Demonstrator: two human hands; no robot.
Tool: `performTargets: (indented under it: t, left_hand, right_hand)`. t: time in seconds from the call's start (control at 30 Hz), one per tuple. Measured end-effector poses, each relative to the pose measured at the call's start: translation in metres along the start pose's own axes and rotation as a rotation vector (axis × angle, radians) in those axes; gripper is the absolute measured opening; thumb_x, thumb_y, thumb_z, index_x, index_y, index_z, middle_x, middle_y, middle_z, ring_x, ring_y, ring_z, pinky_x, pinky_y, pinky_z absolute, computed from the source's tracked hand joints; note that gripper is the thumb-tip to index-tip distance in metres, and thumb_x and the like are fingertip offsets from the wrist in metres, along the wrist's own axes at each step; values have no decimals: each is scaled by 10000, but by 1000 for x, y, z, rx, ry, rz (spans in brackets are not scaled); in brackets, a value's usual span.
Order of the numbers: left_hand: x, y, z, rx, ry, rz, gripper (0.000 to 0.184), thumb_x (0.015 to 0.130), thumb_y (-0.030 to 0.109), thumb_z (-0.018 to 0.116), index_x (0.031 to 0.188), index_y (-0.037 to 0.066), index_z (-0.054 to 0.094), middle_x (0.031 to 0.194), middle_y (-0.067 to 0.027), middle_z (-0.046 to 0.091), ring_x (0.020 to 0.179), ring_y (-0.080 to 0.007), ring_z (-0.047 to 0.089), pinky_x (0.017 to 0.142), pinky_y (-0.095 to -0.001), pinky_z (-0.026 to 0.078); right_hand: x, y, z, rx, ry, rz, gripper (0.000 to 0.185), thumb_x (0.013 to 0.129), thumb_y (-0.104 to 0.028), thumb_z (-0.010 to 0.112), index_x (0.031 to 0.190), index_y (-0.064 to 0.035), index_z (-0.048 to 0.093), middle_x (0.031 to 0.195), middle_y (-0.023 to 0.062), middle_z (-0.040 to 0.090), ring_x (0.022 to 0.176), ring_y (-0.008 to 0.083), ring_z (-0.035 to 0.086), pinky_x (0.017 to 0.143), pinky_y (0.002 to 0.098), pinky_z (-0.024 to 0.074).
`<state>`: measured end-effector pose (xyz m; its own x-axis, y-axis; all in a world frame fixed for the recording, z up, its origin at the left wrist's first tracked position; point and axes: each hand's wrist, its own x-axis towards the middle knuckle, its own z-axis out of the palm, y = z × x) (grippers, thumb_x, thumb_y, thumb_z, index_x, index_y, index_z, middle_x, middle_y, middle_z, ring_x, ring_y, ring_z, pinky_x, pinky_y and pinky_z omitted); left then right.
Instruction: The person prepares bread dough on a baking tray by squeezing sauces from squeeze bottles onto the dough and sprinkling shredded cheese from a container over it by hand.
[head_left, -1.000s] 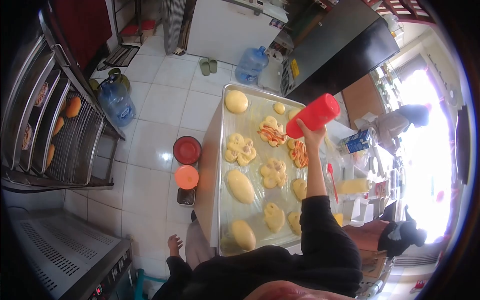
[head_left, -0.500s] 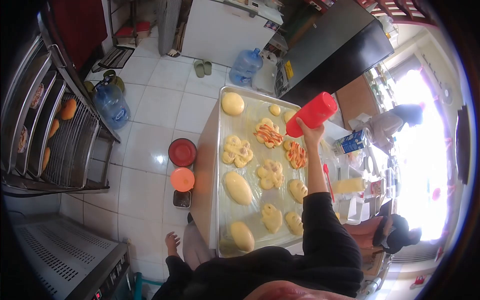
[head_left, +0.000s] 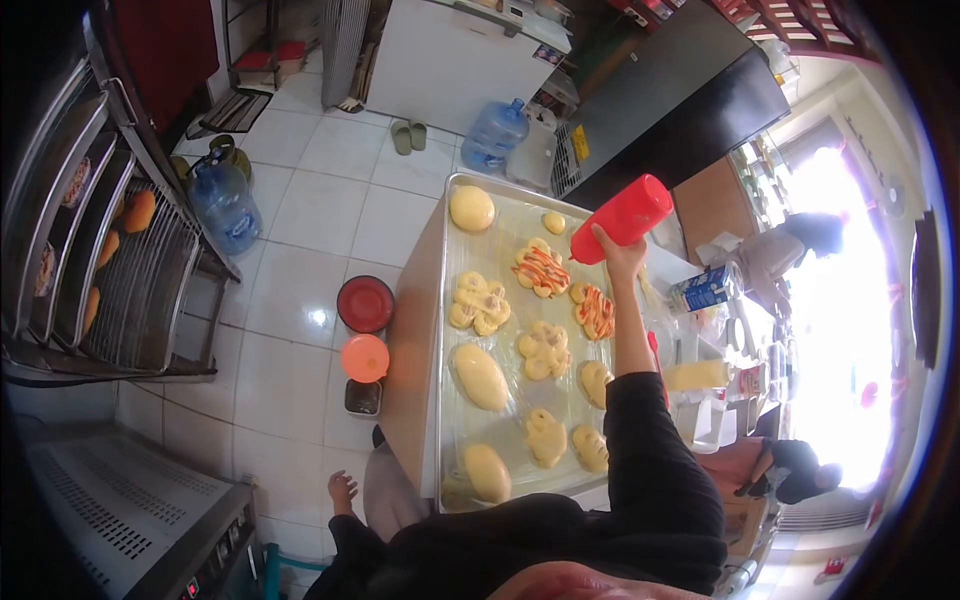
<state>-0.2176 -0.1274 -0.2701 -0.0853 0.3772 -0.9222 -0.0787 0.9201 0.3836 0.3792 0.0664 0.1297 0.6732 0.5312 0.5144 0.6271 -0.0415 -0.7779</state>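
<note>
My right hand [head_left: 622,254] is wrapped round a red squeeze bottle [head_left: 628,214], tilted with its nozzle down over the tray. Several pale dough pieces, round, oval and flower-shaped, lie on the metal tray [head_left: 440,300]. Below the nozzle, one flower-shaped piece [head_left: 541,270] carries orange-red stripes, and a second striped piece [head_left: 594,312] lies nearer my wrist. An unstriped flower-shaped piece [head_left: 480,303] sits at the tray's left side. My left hand [head_left: 342,490] hangs beside the tray over the floor, its fingers apart and nothing in it.
Left of the tray are a red bowl [head_left: 366,304] and an orange one [head_left: 365,358]. A rack [head_left: 150,290] with baked goods stands at the left. Water bottles [head_left: 495,135] are on the floor. A carton [head_left: 703,289] is at the right, where two other people are near the window.
The red bottle has shifted slightly up and left in my right hand. One person at the lower right has changed posture. The view has moved slightly.
</note>
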Motion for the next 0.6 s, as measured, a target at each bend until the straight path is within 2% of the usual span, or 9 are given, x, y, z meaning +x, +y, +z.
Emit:
performTargets:
  t: [0.17, 0.37, 0.6]
  left_hand:
    - [1, -7, 1, -16, -3, -49, 318, 815, 111, 391, 1119, 101, 485, 911, -103, 567, 706, -240, 579, 580, -381, 470]
    - [-4, -3, 7, -15, -29, -32, 301, 826, 128, 407, 1116, 114, 487, 897, -100, 563, 693, -237, 577, 573, -377, 473]
    - [-3, -8, 3, -31, -3, -77, 311, 823, 128, 407, 1127, 123, 477, 895, -101, 559, 699, -232, 577, 586, -381, 477]
  right_hand:
    - [16, -2, 37, -24, -1, -44, 401, 611, -185, 805, 899, 21, 617, 849, 95, 660, 767, 165, 633, 702, 293, 506]
    - [6, 0, 15, -67, -20, 5, 420, 601, -208, 812, 901, 15, 619, 841, 95, 663, 768, 172, 635, 706, 295, 503]
    - [15, -5, 47, -76, -13, -17, 456, 585, -228, 813, 916, 10, 611, 852, 101, 662, 786, 180, 638, 719, 306, 509]
